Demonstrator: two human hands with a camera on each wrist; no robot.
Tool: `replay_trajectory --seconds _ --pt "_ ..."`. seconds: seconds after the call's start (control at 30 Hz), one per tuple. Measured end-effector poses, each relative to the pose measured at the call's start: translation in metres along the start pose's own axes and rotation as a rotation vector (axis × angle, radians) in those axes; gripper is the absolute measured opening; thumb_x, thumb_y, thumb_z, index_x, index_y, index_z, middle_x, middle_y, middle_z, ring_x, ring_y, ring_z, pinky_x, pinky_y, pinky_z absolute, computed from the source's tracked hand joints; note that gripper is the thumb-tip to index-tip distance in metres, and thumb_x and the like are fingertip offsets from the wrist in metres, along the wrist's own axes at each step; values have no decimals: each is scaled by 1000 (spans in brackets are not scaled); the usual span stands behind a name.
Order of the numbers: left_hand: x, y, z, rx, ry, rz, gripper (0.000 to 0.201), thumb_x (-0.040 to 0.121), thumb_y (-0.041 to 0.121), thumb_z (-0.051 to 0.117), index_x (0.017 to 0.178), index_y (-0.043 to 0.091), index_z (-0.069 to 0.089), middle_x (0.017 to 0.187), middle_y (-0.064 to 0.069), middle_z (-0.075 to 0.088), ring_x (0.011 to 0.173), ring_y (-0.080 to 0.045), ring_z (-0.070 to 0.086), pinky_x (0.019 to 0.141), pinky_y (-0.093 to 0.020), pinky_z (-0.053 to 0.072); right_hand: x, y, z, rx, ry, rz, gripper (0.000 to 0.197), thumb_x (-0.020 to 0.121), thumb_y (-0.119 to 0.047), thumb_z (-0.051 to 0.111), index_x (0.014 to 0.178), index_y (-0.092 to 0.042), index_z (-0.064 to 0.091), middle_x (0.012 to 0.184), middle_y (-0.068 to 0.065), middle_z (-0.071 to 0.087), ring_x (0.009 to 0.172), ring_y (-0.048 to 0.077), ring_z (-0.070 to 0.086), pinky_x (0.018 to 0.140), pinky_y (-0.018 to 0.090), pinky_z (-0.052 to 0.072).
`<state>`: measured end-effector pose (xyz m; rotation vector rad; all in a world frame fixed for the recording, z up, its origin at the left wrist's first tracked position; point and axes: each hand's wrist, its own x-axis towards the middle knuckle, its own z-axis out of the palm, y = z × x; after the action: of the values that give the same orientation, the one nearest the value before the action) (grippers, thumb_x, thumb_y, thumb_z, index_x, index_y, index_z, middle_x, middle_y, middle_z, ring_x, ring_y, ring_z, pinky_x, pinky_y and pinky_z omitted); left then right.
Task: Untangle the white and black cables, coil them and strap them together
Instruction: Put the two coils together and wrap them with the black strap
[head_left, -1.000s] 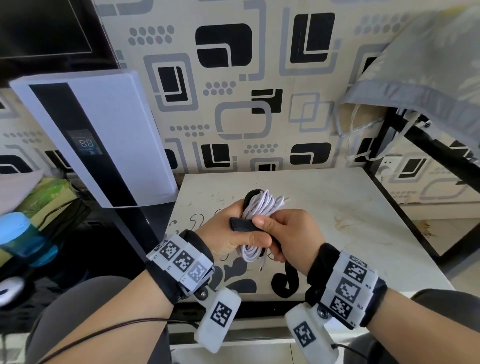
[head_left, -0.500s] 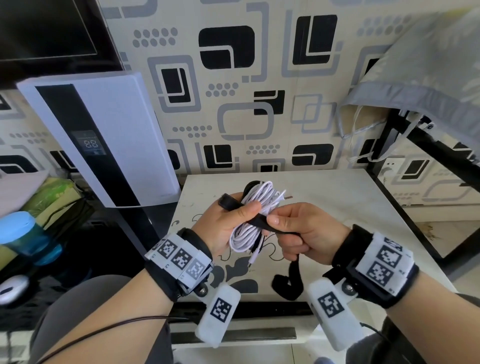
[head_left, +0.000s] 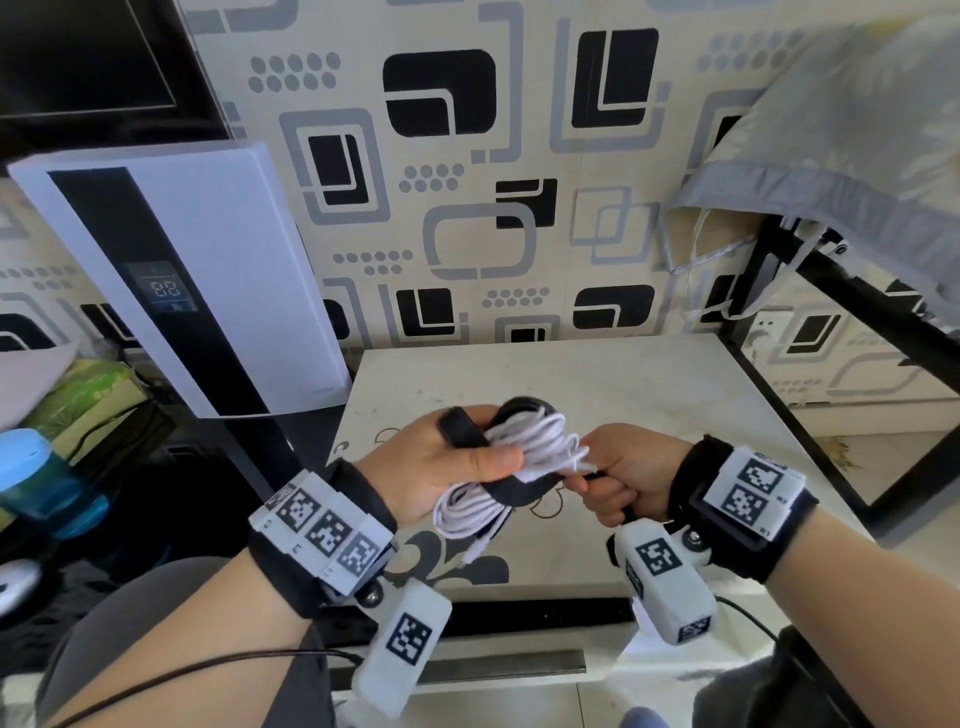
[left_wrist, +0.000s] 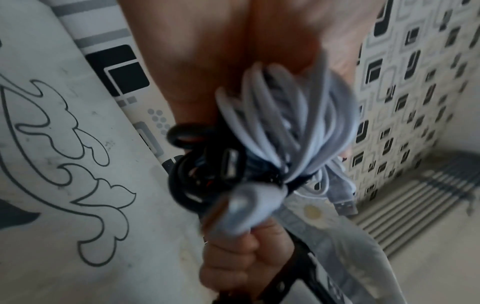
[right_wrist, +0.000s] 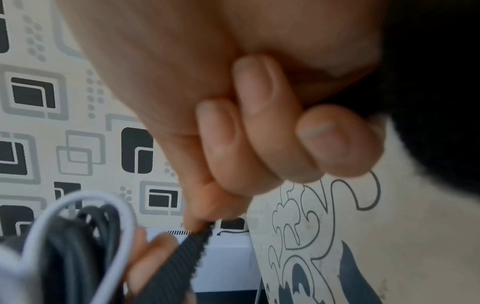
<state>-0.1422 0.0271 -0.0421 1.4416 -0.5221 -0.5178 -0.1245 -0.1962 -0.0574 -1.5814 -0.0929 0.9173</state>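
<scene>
Over the white table (head_left: 649, 395) my left hand (head_left: 447, 467) grips a bundle of coiled white cable (head_left: 535, 447) and black cable (head_left: 519, 408), thumb pressed on top. A black strap (head_left: 514, 491) runs beneath the bundle, and its other end (head_left: 460, 428) sticks up by my left fingers. My right hand (head_left: 618, 478) pinches the strap just right of the bundle. The right wrist view shows the ribbed strap (right_wrist: 179, 265) held at my fingertips (right_wrist: 200, 222), beside the white cable (right_wrist: 78, 197). The left wrist view shows the white coil (left_wrist: 285, 123), the black loops (left_wrist: 187, 133) and a USB plug (left_wrist: 231, 162).
A white appliance (head_left: 208, 291) with a black stripe and a display leans at the table's left. A blue cup (head_left: 36, 483) stands further left. At the right, a grey cloth (head_left: 841, 145) hangs over a black frame (head_left: 857, 301). The patterned wall lies behind the table.
My right hand has come off the bundle and drawn the strap out to the right. The strap's tail no longer hangs below; it now passes under the coils.
</scene>
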Motion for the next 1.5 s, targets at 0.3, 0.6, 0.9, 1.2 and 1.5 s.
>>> replay_trajectory --seconds 0.3,0.6,0.9,1.2,1.5 --pt "-6 -1 3 557 -137 -197 24 82 21 75 103 16 64 89 -1 65 83 -9 58 81 -25 47 3 -19 -1 -47 37 39 37 97 -7 47 62 -2 60 39 -5 30 33 5 21 40 18 16" --pt "2 -6 18 907 -92 -265 43 82 35 74 112 16 49 97 5 52 84 -10 48 75 -27 41 17 -27 14 -258 200 -98 26 89 -7 62 64 -2 67 42 -1 42 39 13 27 44 23 26" --pt "4 -2 9 903 -38 -335 35 83 40 71 73 22 43 65 9 40 58 -6 37 56 -23 29 8 -39 21 -603 220 -137 33 90 -15 60 68 10 61 50 7 49 42 19 37 51 26 38" --pt "11 -9 4 581 165 -346 19 90 23 66 101 14 53 68 11 52 64 -2 49 61 -21 35 11 -35 44 -834 556 -287 23 88 -19 57 76 -12 74 60 -5 60 54 8 50 48 16 34" --pt "16 -13 3 626 244 -389 39 59 33 70 74 1 55 70 -12 51 68 -19 46 67 -33 35 15 -23 66 -755 548 -338 21 86 -19 57 70 -10 69 62 0 60 54 15 52 51 24 46"
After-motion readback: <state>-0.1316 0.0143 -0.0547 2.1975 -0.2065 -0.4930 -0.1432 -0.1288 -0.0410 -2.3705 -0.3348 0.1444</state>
